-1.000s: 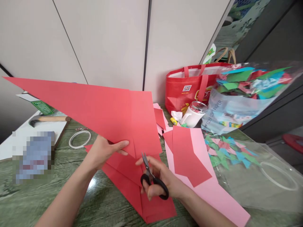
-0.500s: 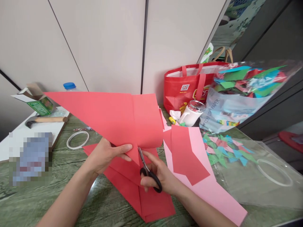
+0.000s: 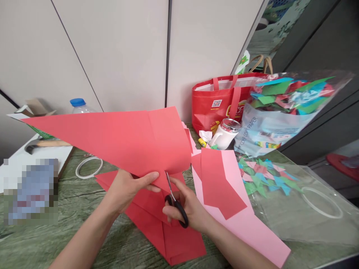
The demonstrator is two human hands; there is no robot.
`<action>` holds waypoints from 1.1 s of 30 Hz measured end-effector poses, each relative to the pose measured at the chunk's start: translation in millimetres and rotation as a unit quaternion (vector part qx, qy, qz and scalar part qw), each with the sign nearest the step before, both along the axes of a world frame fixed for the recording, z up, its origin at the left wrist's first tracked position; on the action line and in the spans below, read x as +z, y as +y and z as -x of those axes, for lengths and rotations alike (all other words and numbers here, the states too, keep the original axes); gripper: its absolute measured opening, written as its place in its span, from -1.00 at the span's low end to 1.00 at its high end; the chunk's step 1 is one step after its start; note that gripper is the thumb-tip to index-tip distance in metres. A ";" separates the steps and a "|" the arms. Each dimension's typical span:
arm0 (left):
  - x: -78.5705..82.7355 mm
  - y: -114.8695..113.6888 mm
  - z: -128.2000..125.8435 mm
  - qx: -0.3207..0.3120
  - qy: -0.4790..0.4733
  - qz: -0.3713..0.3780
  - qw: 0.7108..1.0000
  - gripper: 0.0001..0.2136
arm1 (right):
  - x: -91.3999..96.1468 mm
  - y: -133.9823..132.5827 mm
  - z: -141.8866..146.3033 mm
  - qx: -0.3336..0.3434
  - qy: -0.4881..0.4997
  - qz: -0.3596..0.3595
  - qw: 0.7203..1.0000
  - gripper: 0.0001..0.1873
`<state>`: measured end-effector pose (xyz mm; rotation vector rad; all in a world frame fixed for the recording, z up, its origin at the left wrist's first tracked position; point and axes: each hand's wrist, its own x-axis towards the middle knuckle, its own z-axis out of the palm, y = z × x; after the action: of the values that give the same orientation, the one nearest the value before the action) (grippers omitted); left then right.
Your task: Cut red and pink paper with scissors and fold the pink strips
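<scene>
Green tabletop [image 3: 71, 216] spreads left of the left hand [image 3: 126, 190] to the white board [image 3: 60, 154]; its far right edge slants behind the clear plastic, well right of the right hand [image 3: 189, 205]. A pale panel wall [image 3: 126, 56] bounds the space beyond both. The left hand pinches a raised red sheet [image 3: 120, 138] near its lower edge; the right grips scissors [image 3: 181, 212], blades at that edge. More red sheets [image 3: 182, 239] lie beneath.
</scene>
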<state>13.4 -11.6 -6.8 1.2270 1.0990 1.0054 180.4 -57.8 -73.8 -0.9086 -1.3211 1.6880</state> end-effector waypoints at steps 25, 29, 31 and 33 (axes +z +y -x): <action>-6.7 -7.5 -7.2 -0.053 0.052 0.030 0.997 -0.81 | -2.9 0.3 7.0 -0.055 0.042 -0.015 0.998 -0.64; -6.6 -7.5 -6.8 -0.055 0.047 0.035 0.997 -0.80 | -2.7 -0.3 8.2 -0.055 0.053 -0.003 0.997 -0.63; -7.0 -7.6 -6.4 -0.057 0.048 0.039 0.996 -0.81 | -3.0 -0.7 8.5 -0.056 0.047 -0.003 0.997 -0.64; -7.8 -7.7 -5.9 -0.061 0.050 0.040 0.996 -0.82 | -3.6 -1.2 8.6 -0.059 0.034 -0.006 0.998 -0.65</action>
<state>19.3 -19.2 -14.6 1.2743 1.1181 0.8062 171.8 -59.0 -77.4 -0.8964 -1.2081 1.6036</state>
